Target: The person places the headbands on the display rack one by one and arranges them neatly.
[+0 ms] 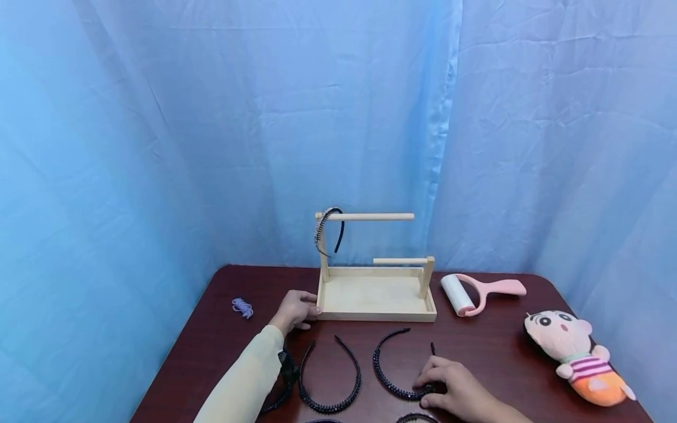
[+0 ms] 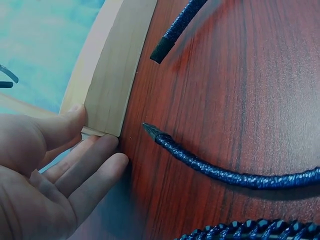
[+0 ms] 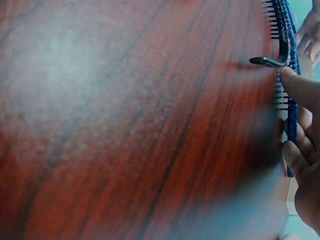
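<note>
My left hand (image 1: 298, 308) touches the left front corner of a pale wooden rack (image 1: 378, 316), thumb at the rim and fingers against its side. In the left wrist view those fingers are fairly straight. My right hand (image 1: 446, 385) pinches the right part of a black beaded headband (image 1: 388, 385) between thumb and fingers. Small comb teeth line this headband (image 3: 293, 117) in the right wrist view, and a curved dark tip shows near the thumb. Another toothed headband (image 1: 319, 232) hangs at the left end of the rack's upper bar.
A black headband (image 1: 330, 406) lies between my arms, and another (image 1: 288, 376) is partly under my left sleeve. More headbands (image 1: 418, 417) show at the bottom edge. Purple cord (image 1: 242, 307) lies left; a pink lint roller (image 1: 457, 294) and plush doll (image 1: 584, 358) lie right.
</note>
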